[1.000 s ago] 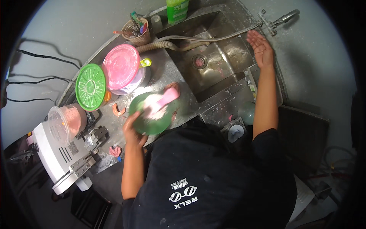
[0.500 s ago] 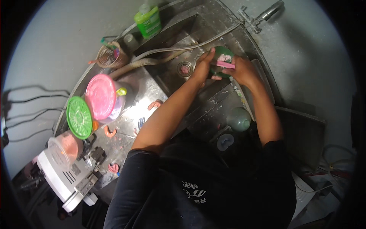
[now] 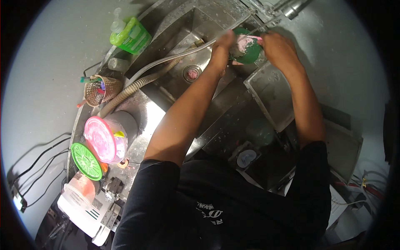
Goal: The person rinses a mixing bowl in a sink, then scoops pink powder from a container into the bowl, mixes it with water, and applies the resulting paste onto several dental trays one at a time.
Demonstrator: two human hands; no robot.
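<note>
Hands: both are raised over the far right corner of the steel sink [image 3: 183,37], close together, with the green bowl [image 3: 250,52] held between them
Left hand [image 3: 223,43]: it is closed on the bowl's left rim, fingers curled over the edge; the forearm runs up from the lower left across the basin
Right hand [image 3: 280,49]: it is pressed against the bowl's right side; whether the fingers wrap the rim or only brace it cannot be told, since the back of the hand hides them
Bowl's place: it is held clear of the basin floor, just below the tap [image 3: 291,8] at the top edge, tipped so that its inside faces the left hand
Pink thing: a pink sponge or cloth [image 3: 249,41] is seen lying in the bowl's mouth, touching the left fingers; its exact kind cannot be made out
Bearing: the bowl lies straight ahead of both hands, neither nearer, with the tap just beyond it and the drain [image 3: 192,73] below and to the left
Hoses: a corrugated hose [image 3: 137,85] and a thin one are laid across the basin's left rim
Counter to the left: a green soap bottle [image 3: 131,36], a woven basket [image 3: 99,91] of small utensils, a tub with a pink lid [image 3: 100,139] and one with a green lid [image 3: 86,161] are stood well apart from the hands
</note>
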